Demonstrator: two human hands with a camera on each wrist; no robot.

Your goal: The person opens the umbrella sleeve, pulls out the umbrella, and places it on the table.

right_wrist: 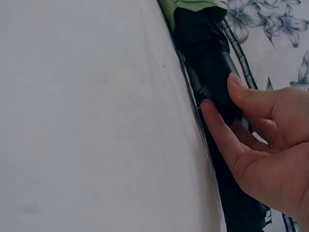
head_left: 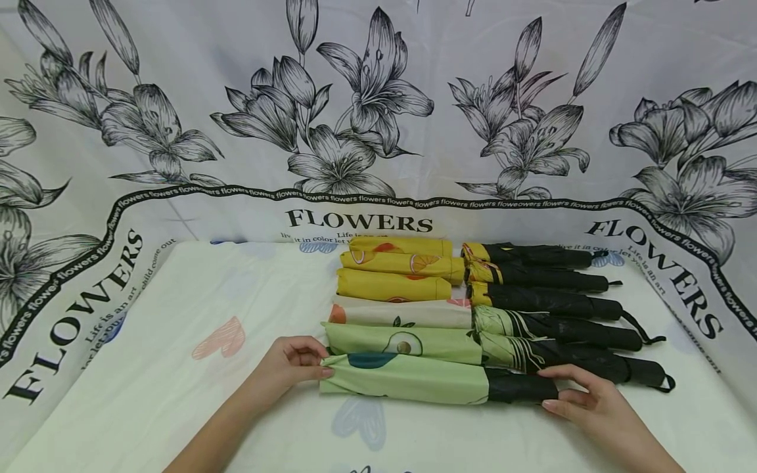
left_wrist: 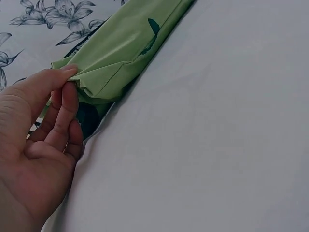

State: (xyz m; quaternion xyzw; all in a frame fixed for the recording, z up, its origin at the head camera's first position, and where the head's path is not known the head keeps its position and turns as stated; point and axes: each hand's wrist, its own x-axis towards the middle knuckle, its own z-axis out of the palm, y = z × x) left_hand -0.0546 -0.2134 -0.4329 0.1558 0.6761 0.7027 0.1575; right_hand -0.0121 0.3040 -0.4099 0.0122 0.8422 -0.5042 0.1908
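In front of me lies a folded umbrella [head_left: 520, 386], its black end sticking out of a light green sleeve [head_left: 408, 380]. My left hand [head_left: 296, 361] pinches the sleeve's left end between thumb and fingers, and the left wrist view shows the cloth puckered there. My right hand [head_left: 582, 397] holds the umbrella's black end between thumb and forefinger, also seen in the right wrist view. Just behind is a green sleeve with an avocado print [head_left: 404, 344], beside a black umbrella with a green edge [head_left: 603, 361] and a wrist loop.
Farther back lie a cream sleeve [head_left: 402, 313] and several yellow sleeves [head_left: 393, 286], stacked in a row. Black umbrellas [head_left: 550, 299] line up to their right, some with loops. A white cloth with hearts [head_left: 177, 374] covers the table; a flower-printed curtain [head_left: 378, 164] stands behind.
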